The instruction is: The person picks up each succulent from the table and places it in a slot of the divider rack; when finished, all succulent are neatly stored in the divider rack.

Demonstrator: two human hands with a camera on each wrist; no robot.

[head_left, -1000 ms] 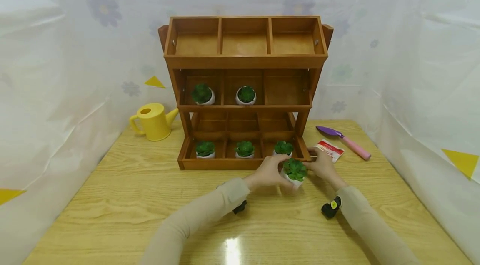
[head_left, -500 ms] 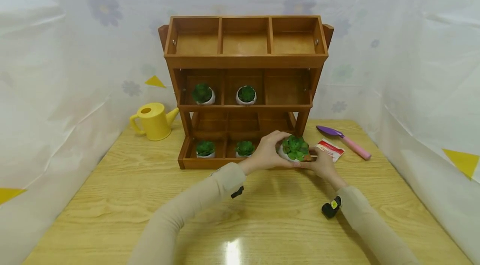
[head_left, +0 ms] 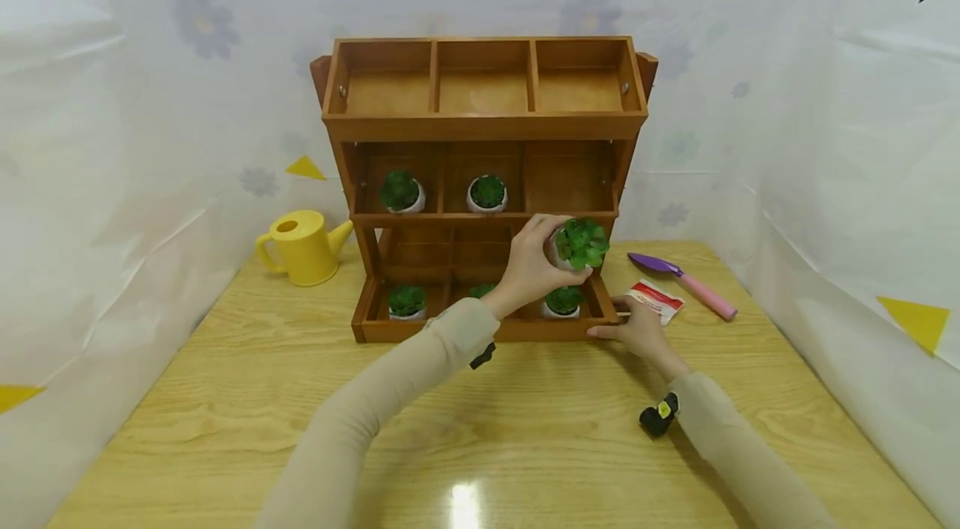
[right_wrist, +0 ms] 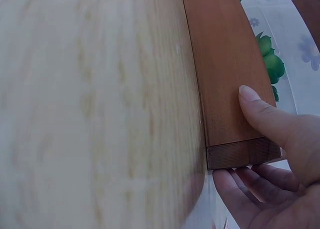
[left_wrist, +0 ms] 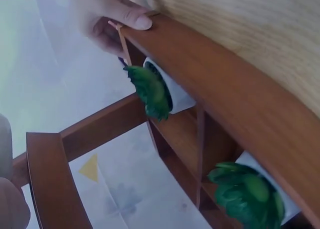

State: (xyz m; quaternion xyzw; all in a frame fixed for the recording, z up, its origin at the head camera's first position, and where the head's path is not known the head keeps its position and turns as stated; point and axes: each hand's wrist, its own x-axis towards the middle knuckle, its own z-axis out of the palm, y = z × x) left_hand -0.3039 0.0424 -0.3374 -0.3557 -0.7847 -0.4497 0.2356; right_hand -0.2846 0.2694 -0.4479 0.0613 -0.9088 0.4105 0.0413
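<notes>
My left hand (head_left: 531, 262) grips a small potted succulent (head_left: 583, 244) by its white pot, thumb below and fingers above. It is raised in front of the wooden plant stand (head_left: 483, 127), just under the right middle compartment. My right hand (head_left: 637, 331) holds the stand's lower right front corner; in the right wrist view the thumb lies on the front board (right_wrist: 227, 74) and the fingers curl at its end. The bottom tier bears a succulent on the left (head_left: 407, 301), one in the middle partly behind my left arm, and one on the right (head_left: 562, 301).
Two potted succulents stand in the middle tier, one in the left compartment (head_left: 401, 192) and one in the centre (head_left: 487, 192). A yellow watering can (head_left: 303, 247) is left of the stand. To the right lie a red-and-white packet (head_left: 657, 300) and a purple trowel with pink handle (head_left: 705, 296).
My left hand has lifted the potted succulent from in front of the bottom tier up towards the middle tier. My right hand has stayed at the stand's corner.
</notes>
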